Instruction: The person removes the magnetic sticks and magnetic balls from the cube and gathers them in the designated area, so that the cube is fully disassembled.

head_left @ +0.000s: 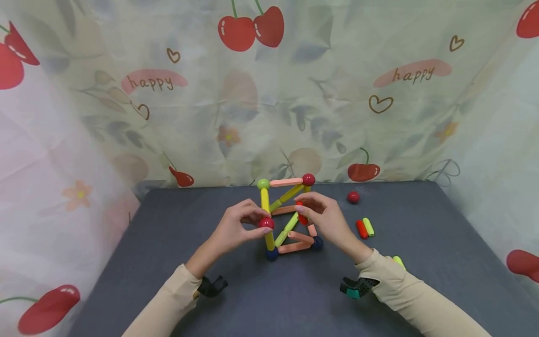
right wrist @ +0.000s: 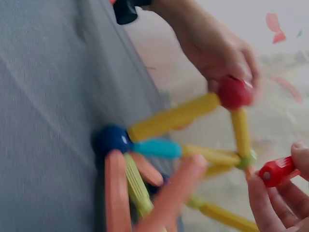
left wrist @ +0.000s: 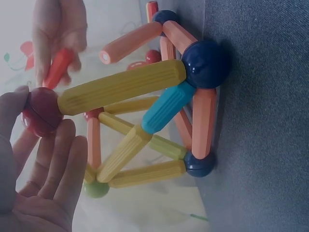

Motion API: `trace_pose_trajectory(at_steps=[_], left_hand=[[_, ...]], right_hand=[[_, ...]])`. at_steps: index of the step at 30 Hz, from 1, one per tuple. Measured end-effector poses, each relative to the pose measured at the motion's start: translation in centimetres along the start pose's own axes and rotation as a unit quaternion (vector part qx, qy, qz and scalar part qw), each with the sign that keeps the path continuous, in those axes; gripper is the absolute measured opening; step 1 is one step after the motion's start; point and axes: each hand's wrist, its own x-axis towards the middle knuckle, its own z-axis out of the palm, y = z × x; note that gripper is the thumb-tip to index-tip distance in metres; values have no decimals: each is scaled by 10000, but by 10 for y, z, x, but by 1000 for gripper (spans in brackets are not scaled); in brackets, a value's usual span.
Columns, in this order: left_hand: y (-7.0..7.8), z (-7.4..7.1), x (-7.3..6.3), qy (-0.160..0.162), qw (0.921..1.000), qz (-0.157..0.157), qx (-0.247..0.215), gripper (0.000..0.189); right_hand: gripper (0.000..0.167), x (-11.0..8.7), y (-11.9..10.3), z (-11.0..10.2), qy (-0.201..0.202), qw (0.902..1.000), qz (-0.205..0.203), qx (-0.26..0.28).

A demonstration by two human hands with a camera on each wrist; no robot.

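My left hand (head_left: 241,223) pinches a red ball (head_left: 266,224) between thumb and fingers, at the upper front corner of a frame of sticks and balls. Below that ball, a yellow stick (left wrist: 123,87) runs down to a dark blue ball (left wrist: 206,64) on the table. My right hand (head_left: 326,219) holds a short red stick (right wrist: 279,171) by one end; its other end points free, apart from the red ball. On the frame's right, a salmon stick (left wrist: 133,42) slants up from another dark blue ball (head_left: 317,243), its outer end free. A turquoise stick (right wrist: 157,148) shows in both wrist views.
A loose red ball (head_left: 353,197) lies right of the frame on the dark table (head_left: 189,210). Nearer are a red stick (head_left: 361,229) and a lime stick (head_left: 368,227) side by side. Another lime stick (head_left: 398,262) is partly behind the right sleeve. A printed curtain (head_left: 269,117) stands behind.
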Motion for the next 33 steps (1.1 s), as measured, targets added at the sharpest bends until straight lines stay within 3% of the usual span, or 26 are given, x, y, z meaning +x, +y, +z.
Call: trace_pose_trajectory(at_steps=[8,13,17,23,28,33], left_hand=[[-2,-2,0,100,9995,-194,212,25],[-3,-3,0,203,9989,-241,343,26],[-3,-3,1,212,9990,-220,325,27],[-3,-4,1,297,9987,-307,274,28],[-5,-3,1,285,9987,-350,224,29],[-5,0,2,272,9989,-347,143,29]], right_hand=[[48,-32,21,-88,-227,9898,1281,-588],[51,-70,50,-144,-338,9793,1691,-1059],[55,-95,72,-172,-308,9684,2115,-1287],[60,-99,93,-186,-182,9635,2289,-1378],[59,-81,104,-185,-264,9688,2126,-1249],[57,-57,115,-185,-458,9670,2217,-1172]])
